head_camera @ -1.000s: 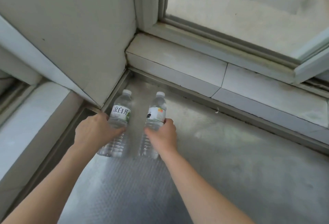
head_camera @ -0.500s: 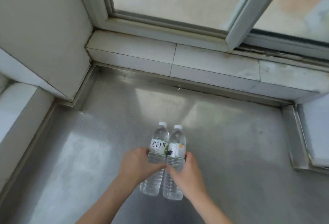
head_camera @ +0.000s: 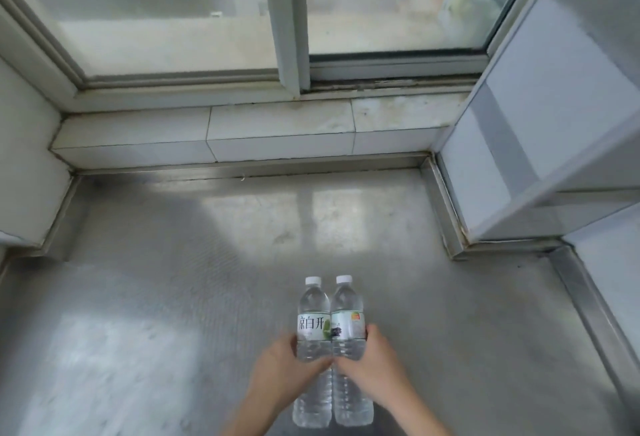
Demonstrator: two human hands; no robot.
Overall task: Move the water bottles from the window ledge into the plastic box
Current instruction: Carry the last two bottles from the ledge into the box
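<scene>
From the head view, the left hand (head_camera: 284, 371) is wrapped around the middle of the left bottle (head_camera: 312, 325), fingers curled over its clear ribbed body just below the white label with dark lettering. The right hand (head_camera: 372, 366) grips the right bottle (head_camera: 347, 323) the same way, thumb up against the edge of its label. The two bottles stand side by side between the hands, touching along their length, white caps pointing away from the person and bases toward the forearms. Both look full of clear water. Whether their bases touch the surface below cannot be told.

Under and all around the hands lies the metal ledge (head_camera: 173, 280), dull and finely textured. Well beyond the hands a low tiled step (head_camera: 277, 134) runs across, and above it sits the sliding window (head_camera: 287, 20). Off to the right of the right hand a pale wall corner (head_camera: 540, 117) juts in.
</scene>
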